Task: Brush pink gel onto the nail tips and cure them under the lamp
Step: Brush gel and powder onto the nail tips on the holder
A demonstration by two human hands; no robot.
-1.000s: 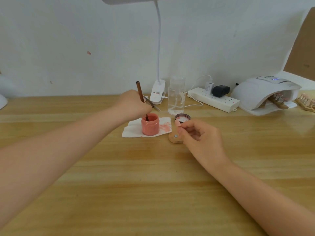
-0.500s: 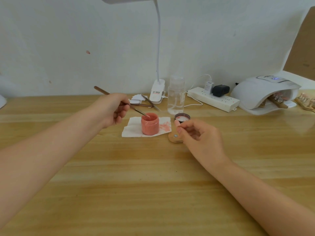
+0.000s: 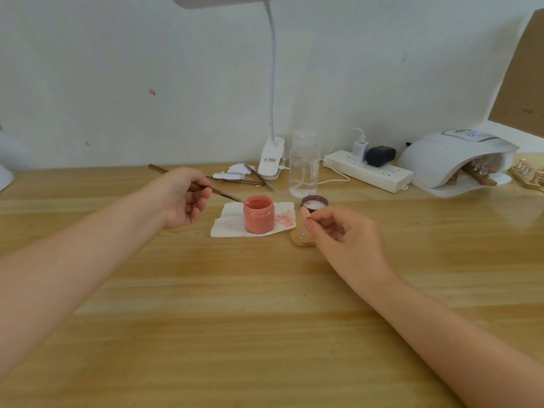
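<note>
The left hand [image 3: 182, 198] grips the brush [image 3: 206, 188], tip at the pink gel jar [image 3: 258, 214]. The right hand [image 3: 344, 234] pinches a nail tip on its wooden holder [image 3: 300, 238], apparently not yet painted. Some holders already lie under the curing lamp [image 3: 453, 160].

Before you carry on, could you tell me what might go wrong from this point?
The brush tip rests at the rim of the open pink gel jar; gel may drip past the tissue onto the table. The left hand could tip the jar. The right hand holds the nail tip close by, risking smears.

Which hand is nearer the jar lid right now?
Right. The right hand sits just in front of the jar lid, holding the wooden nail stand; the left hand is beyond the gel jar.
</note>
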